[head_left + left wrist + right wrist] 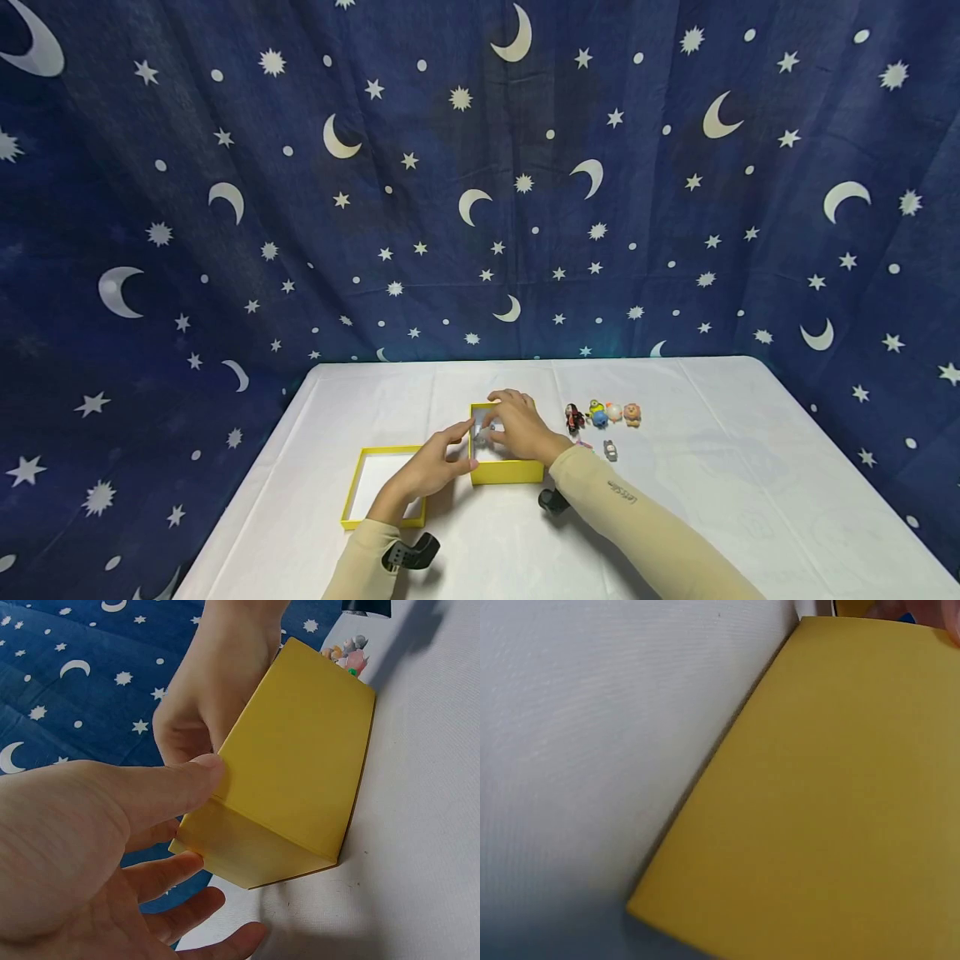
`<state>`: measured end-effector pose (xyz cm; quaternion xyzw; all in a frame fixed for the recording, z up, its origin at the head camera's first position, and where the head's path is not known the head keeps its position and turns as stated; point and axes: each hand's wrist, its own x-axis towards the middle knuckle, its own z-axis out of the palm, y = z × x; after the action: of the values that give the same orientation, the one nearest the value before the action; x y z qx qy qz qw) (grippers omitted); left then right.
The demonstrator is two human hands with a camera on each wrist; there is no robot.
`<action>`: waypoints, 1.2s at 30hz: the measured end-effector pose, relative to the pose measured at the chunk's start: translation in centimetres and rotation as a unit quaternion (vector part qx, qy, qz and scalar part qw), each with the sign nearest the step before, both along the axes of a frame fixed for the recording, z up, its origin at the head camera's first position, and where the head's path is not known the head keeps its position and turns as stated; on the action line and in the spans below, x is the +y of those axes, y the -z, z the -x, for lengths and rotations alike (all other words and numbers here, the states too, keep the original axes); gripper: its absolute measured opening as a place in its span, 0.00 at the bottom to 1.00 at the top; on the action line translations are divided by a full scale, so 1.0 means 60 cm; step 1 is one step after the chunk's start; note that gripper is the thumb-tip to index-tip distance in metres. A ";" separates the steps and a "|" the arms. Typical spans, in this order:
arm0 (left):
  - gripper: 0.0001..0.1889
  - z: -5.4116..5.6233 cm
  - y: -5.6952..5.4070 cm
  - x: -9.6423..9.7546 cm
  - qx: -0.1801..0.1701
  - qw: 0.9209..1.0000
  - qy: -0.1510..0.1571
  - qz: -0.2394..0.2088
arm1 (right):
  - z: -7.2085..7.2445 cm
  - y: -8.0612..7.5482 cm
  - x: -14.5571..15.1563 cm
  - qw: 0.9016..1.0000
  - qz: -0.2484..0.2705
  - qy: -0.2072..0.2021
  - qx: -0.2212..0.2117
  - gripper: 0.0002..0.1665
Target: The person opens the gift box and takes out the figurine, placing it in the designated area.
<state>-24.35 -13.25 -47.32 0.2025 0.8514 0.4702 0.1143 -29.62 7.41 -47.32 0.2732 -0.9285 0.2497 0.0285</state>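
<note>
A yellow box (507, 472) with a pale inside stands open-topped on the table. My left hand (433, 465) is at its left side; in the left wrist view the thumb touches the box near a corner, and the other fingers are spread loosely along the adjoining side. My right hand (517, 427) reaches over the box with bent fingers pointing down into it. Small greyish things (482, 437) show inside, close to those fingertips; whether the fingers grip one is unclear. Only the box's outer wall (802, 795) fills most of the right wrist view.
A shallow yellow-edged lid (382, 451) lies left of the box, its white inside up. Right of the box are several small figurines: a dark red-and-black one (573, 418), a yellow-and-blue one (597, 414), a brownish one (632, 415) and a grey one (611, 450).
</note>
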 end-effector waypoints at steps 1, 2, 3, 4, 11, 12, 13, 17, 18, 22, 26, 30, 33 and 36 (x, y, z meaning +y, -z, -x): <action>0.36 0.000 0.000 0.000 -0.001 1.000 -0.001 0.001 | 0.001 -0.001 0.002 1.000 0.014 -0.001 -0.003 0.04; 0.36 0.000 0.000 0.000 -0.001 1.000 -0.001 0.003 | 0.002 -0.001 0.004 1.000 0.028 -0.002 -0.005 0.04; 0.36 0.000 0.000 0.000 -0.003 1.000 -0.001 0.005 | 0.004 -0.001 0.005 0.999 0.040 0.000 -0.006 0.04; 0.36 0.000 0.000 0.000 -0.005 1.000 -0.002 0.007 | 0.005 -0.001 0.007 0.999 0.051 0.002 -0.009 0.05; 0.37 0.001 0.000 -0.001 -0.013 1.000 -0.007 0.012 | 0.010 -0.002 0.021 0.992 0.124 0.019 -0.020 0.04; 0.37 0.001 0.000 -0.001 -0.012 1.000 -0.008 0.012 | 0.011 -0.003 0.022 0.990 0.138 0.023 -0.023 0.04; 0.37 0.001 0.000 -0.001 -0.012 1.000 -0.008 0.012 | 0.012 -0.004 0.024 0.988 0.151 0.028 -0.025 0.04; 0.37 0.002 0.001 0.000 -0.009 1.000 -0.011 0.015 | 0.016 -0.012 0.029 0.981 0.188 0.046 -0.031 0.04; 0.37 0.002 0.001 0.000 -0.009 1.000 -0.012 0.016 | 0.018 -0.012 0.030 0.979 0.193 0.054 -0.031 0.03; 0.37 0.001 0.001 0.000 -0.003 1.000 -0.012 0.019 | 0.022 -0.019 0.037 0.971 0.221 0.075 -0.048 0.04; 0.37 0.000 0.001 0.000 0.002 1.000 -0.009 0.019 | 0.028 -0.020 0.045 0.961 0.255 0.077 -0.070 0.04; 0.37 0.000 0.001 0.000 0.005 1.000 -0.003 0.021 | 0.034 -0.019 0.050 0.959 0.266 0.082 -0.053 0.04; 0.37 0.001 0.000 0.000 0.003 1.000 -0.004 0.022 | 0.035 -0.021 0.053 0.959 0.266 0.088 -0.037 0.07; 0.37 0.001 0.000 0.001 -0.001 1.000 -0.008 0.022 | 0.033 -0.025 0.055 0.959 0.266 0.088 -0.030 0.10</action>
<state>-24.43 -13.20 -47.32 0.1926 0.8630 0.4525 0.1158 -31.60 10.71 -45.79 0.1650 -0.8494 0.4923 0.0944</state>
